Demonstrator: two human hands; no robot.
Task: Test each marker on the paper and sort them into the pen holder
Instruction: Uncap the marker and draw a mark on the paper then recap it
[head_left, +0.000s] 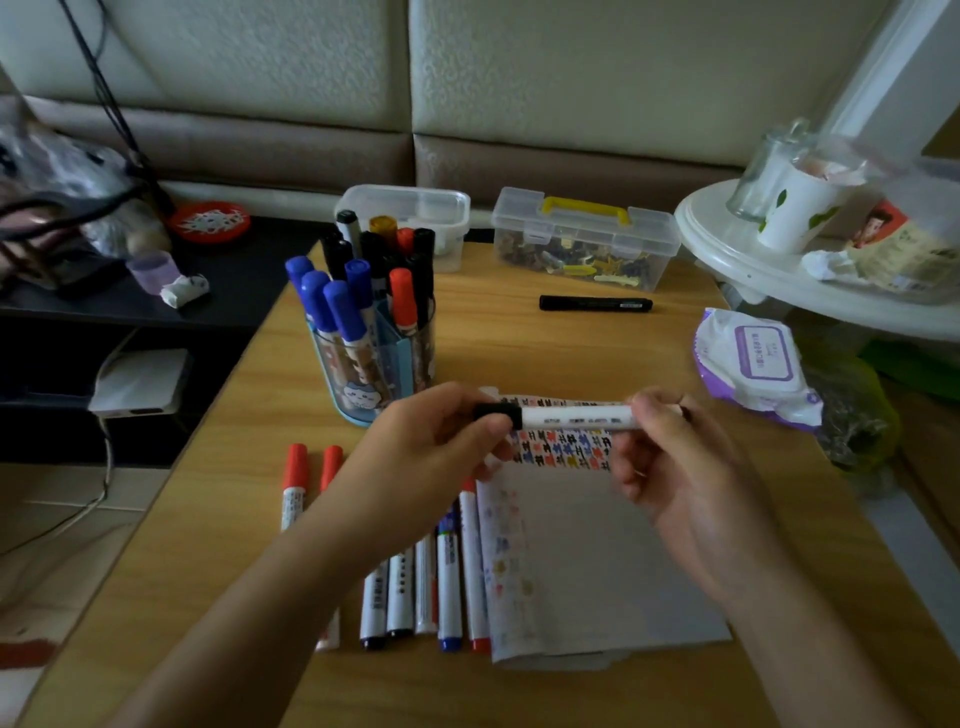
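Marker (571, 415) — black-capped, print illegible — between left hand (441, 441) and right hand (675, 467).

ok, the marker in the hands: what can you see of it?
The marker has a white barrel with small dark print and a black cap, seated, at its left end. It looks like plastic. It lies roughly level, crosswise to the view, in front of the far end of the paper. The left hand grips the cap end and the right hand pinches the other end, hiding the tail. Nothing else visibly touches it.
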